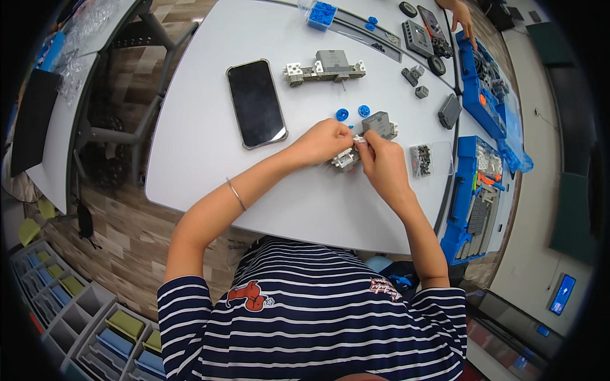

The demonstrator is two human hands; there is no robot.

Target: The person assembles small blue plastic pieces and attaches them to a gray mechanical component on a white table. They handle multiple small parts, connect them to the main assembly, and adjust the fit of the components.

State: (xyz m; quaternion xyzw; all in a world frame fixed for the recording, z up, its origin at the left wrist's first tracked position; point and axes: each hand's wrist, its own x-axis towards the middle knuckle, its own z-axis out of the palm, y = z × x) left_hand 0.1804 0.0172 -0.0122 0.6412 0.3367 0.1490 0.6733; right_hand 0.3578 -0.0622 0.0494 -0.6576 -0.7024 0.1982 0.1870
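Both my hands meet over a small assembly of grey and white building pieces (344, 160) with a grey motor block (379, 125) at its far side. My left hand (323, 141) is closed at the assembly's left, fingertips pinched; what they grip is hidden. My right hand (385, 164) pinches a small white piece (359, 139) on the assembly between thumb and fingers. Just beyond lie two blue wheel-like pieces, a left one (342, 115) and a right one (364, 110). Farther off stands a similar grey and white assembly (324, 68).
A black phone (257, 103) lies left on the white table (190, 152). Right of my hands sits a clear box of small dark parts (421, 161). Blue trays, one near (467, 190) and one far (476, 105), line the right side; another person's hand (464, 22) reaches toward the far one.
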